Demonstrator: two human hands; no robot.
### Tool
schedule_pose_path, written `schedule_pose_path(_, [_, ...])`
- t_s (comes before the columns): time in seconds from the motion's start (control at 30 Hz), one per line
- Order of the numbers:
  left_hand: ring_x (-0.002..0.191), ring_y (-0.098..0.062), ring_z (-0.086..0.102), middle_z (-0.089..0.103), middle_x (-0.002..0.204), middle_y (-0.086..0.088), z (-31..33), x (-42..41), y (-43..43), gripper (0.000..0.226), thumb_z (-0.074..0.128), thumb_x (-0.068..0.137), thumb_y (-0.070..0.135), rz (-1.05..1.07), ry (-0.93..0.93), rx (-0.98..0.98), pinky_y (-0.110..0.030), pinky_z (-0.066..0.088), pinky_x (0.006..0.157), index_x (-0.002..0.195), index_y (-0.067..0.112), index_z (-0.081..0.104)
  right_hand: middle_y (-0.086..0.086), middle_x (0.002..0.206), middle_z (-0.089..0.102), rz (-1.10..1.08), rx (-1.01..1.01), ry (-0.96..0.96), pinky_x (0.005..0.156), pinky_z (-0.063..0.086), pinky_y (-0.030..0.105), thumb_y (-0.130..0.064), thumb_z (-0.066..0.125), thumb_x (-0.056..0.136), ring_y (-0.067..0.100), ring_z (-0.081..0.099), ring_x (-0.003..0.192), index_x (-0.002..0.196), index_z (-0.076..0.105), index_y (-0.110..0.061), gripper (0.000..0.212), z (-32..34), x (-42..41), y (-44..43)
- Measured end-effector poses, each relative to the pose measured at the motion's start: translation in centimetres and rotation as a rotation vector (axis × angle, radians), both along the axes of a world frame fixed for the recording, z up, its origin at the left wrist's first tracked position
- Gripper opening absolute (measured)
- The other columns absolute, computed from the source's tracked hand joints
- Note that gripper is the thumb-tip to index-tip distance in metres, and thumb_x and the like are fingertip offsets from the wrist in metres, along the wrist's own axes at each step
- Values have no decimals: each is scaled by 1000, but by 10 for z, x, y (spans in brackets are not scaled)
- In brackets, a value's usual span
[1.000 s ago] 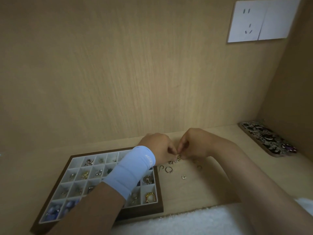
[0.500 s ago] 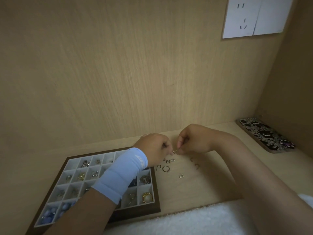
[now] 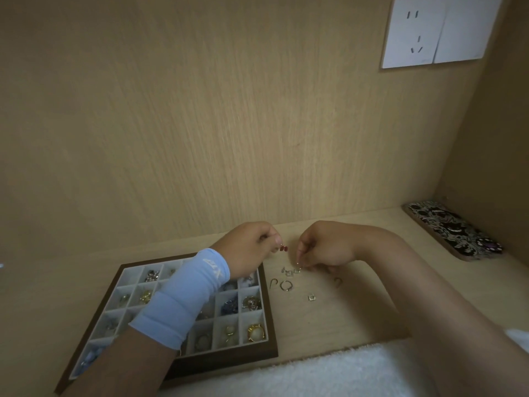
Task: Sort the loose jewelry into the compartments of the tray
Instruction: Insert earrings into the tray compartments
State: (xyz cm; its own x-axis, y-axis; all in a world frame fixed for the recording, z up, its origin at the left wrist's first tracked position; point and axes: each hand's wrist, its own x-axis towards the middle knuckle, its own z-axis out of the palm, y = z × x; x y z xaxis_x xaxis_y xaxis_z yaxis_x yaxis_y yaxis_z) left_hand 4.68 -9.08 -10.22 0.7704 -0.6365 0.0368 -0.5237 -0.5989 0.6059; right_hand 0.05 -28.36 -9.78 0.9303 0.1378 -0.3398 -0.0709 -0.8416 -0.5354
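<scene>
Nearest you, a white fluffy towel (image 3: 329, 373) lies along the desk's front edge. Just past it on the left is the wooden jewelry tray (image 3: 229, 364), with white grid compartments mostly holding rings and small pieces; a gold ring (image 3: 254, 333) sits in the near-right corner compartment. Your left forearm, in a light-blue sleeve (image 3: 186, 296), crosses over the middle of the tray and hides several compartments. The loose jewelry is on the bare desk, just right of the tray: a square silver stud (image 3: 312, 297) nearest, then a silver ring (image 3: 286, 285) with an open hook (image 3: 273, 283) beside it, and a second small hook (image 3: 338, 282) off to the right under your right wrist. Beyond these is a little cluster of silver bits (image 3: 289, 271). Your right hand (image 3: 326, 247) is directly over that cluster, fingertips pointing down, thumb and forefinger pinching a tiny silver piece (image 3: 298, 263); it's too small to say what it is or whether it's off the desk. Your left hand (image 3: 250, 247) is past the tray's far-right corner, fingers curled, pinching a small red piece (image 3: 284, 248) that hangs at the fingertips, above the desk, near the right hand but not touching it. Far right on the desk is a patterned phone case (image 3: 455, 230); a white wall socket (image 3: 415, 32) is high on the back panel.
</scene>
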Motion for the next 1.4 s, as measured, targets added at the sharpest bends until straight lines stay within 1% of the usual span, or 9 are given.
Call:
schedule_pose_path(0.13, [62,6,51,60,69,20,6,0,11,21,51,99,27,29,-1,-23,-12,35,59,84,24,64,-5,76,70,-1,2,-66,53,47,18,-16,69,88,11,59,60,90,78,-17,9,-4,0,4])
schedule_pose_path(0.23, [73,-9,61,67,78,15,13,2,22,20,53,98,26,51,5,-83,-24,49,71,86,19,68,-13,73,67,-44,61,-241,54,42,9,-17,69,90,-8,57,55,91,78,-17,9,-1,2,9])
schedule_pose_path(0.37, [74,-10,61,70,82,6,21,7,41,20,56,97,25,73,-8,-155,-33,52,81,84,17,69,0,80,73,-59,376,-319,56,48,20,-13,66,94,5,57,57,95,77,-11,12,15,3,34])
schedule_pose_path(0.53, [62,0,57,69,69,15,30,16,68,23,58,96,21,102,-54,-304,-19,50,69,76,23,66,9,90,77,-47,573,-309,46,40,11,-13,69,92,11,55,53,99,78,-3,15,35,6,72])
schedule_pose_path(0.63, [58,0,54,64,59,21,30,18,84,22,58,96,18,132,-66,-382,-10,43,64,75,19,66,8,88,78,-50,610,-337,49,44,18,-17,73,91,14,55,56,94,79,-4,15,38,19,90])
schedule_pose_path(0.77, [62,-5,57,66,62,15,25,27,104,19,61,95,17,132,-37,-466,-15,45,68,78,14,69,13,81,75,-75,670,-373,46,45,17,-7,72,89,-1,56,49,95,75,6,14,37,32,108])
schedule_pose_path(1.07, [67,-8,60,71,74,2,17,38,128,5,69,88,12,203,129,-683,-17,49,68,86,14,72,-2,64,68,-115,693,-421,47,45,18,-7,78,84,2,53,48,92,77,-1,10,34,51,136])
schedule_pose_path(1.27, [67,-9,61,72,75,6,16,41,134,6,66,90,14,225,162,-686,-25,50,70,88,18,70,-9,59,67,-102,709,-410,41,36,10,-9,73,88,1,50,44,92,75,-2,8,34,54,143])
schedule_pose_path(1.4, [65,-8,61,69,71,7,13,42,135,6,67,90,13,229,166,-688,-22,51,67,90,17,71,0,70,70,-132,759,-351,40,37,11,-5,77,84,2,53,44,100,73,-3,17,30,57,144])
